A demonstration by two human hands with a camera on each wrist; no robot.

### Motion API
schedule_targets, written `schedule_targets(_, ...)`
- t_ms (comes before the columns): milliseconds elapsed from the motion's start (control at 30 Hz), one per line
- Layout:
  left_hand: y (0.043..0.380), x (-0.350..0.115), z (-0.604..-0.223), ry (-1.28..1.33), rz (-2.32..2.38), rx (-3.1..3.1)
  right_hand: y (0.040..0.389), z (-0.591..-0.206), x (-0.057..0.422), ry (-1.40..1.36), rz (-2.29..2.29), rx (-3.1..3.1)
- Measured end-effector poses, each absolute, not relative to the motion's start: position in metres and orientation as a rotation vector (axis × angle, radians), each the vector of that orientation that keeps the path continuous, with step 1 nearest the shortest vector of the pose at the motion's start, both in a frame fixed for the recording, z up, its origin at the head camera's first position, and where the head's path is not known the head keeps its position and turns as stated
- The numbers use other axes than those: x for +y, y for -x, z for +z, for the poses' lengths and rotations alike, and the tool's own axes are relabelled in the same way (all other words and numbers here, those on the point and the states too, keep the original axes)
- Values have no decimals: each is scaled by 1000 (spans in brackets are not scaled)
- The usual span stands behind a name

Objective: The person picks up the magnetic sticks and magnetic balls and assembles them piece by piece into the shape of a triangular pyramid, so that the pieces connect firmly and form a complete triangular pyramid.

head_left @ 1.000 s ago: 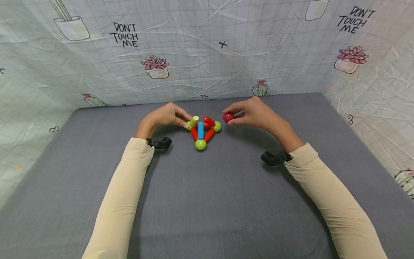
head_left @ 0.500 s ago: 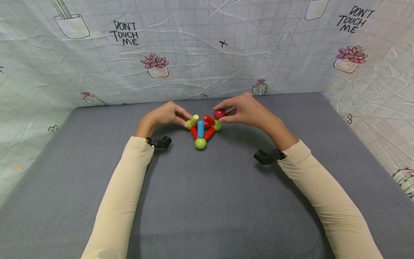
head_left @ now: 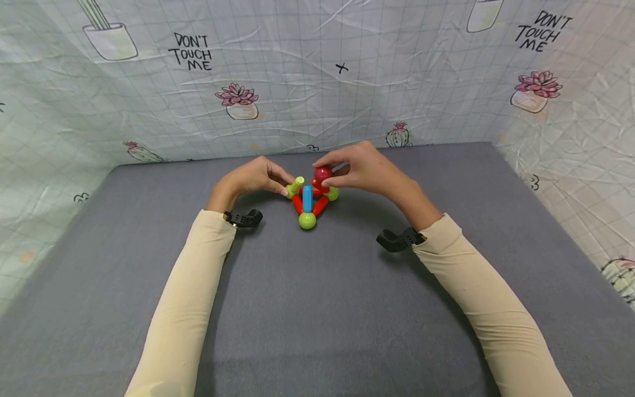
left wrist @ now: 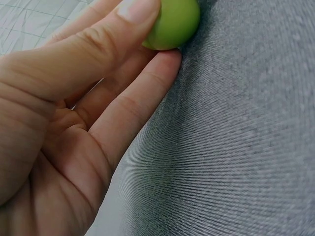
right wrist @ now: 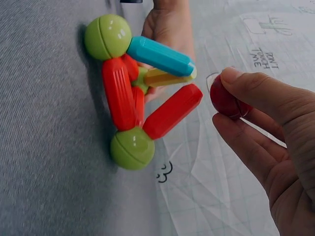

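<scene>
A frame of magnetic rods and balls sits on the grey table. Red rods (right wrist: 118,93) join green balls (right wrist: 133,148) into a triangle at its base. From the corners rise a blue rod (right wrist: 161,55), a yellow-green rod (head_left: 299,182) and another red rod (right wrist: 173,111), leaning inward. My left hand (head_left: 255,177) pinches the green ball (left wrist: 176,22) at the left corner between thumb and fingers. With thumb and fingertips my right hand (head_left: 364,168) holds a dark red ball (right wrist: 227,98) above the frame, close to the upper end of the leaning red rod and apart from it.
A grey cloth covers the table (head_left: 317,309). Behind it hangs a patterned curtain (head_left: 307,82) with printed plants and words, which also runs along both sides. Each wrist wears a black strap (head_left: 397,240).
My right hand has carried the dark red ball leftward, from beside the frame to above its leaning red rod. The left hand and the frame have stayed in place.
</scene>
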State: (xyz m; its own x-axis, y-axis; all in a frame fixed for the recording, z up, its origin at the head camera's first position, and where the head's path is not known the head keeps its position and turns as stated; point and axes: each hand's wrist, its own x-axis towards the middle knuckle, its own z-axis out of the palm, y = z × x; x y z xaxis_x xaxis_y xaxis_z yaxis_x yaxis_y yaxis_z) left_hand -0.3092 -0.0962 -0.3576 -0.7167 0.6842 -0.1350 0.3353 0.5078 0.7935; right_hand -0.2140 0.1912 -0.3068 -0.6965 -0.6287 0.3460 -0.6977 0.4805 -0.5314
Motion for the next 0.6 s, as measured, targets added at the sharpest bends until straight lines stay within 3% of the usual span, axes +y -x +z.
schedule_targets(433, 294, -92, -342, -827, 1067, 2326, 218, -304, 175, -1175, 1001, -2654)
schedule_targets(600, 309, -95, -358, -820, 1064, 2341, 220, -305, 170, -1178, 1003, -2710)
